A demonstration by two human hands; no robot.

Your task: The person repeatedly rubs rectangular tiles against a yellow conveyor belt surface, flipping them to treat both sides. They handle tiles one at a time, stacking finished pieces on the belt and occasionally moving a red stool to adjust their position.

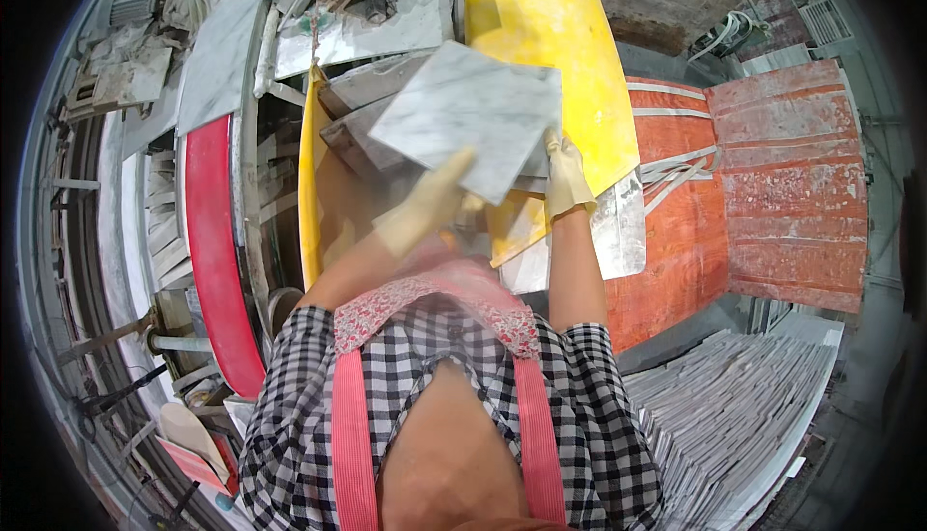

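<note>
A square white marble tile (pixel 478 111) with grey veining is held up in front of me, tilted with one corner toward me. Along its near left edge my left hand (pixel 433 201), in a pale yellow glove, is closed on it, the thumb on the upper face. My right hand (pixel 568 176), gloved alike, pinches the tile's right edge. Fingers beneath the tile are mostly hidden. Below it, a yellow-walled box (pixel 311 183) contains more grey slabs (pixel 372 135), partly covered by the tile.
To the right lies a broad yellow sheet (pixel 570 39), with orange-red boards (pixel 792 183) beyond. Many thin tiles form a stack (pixel 729 415) at lower right. A long red strip (pixel 217 251) and a marble slab (pixel 220 68) stand at left.
</note>
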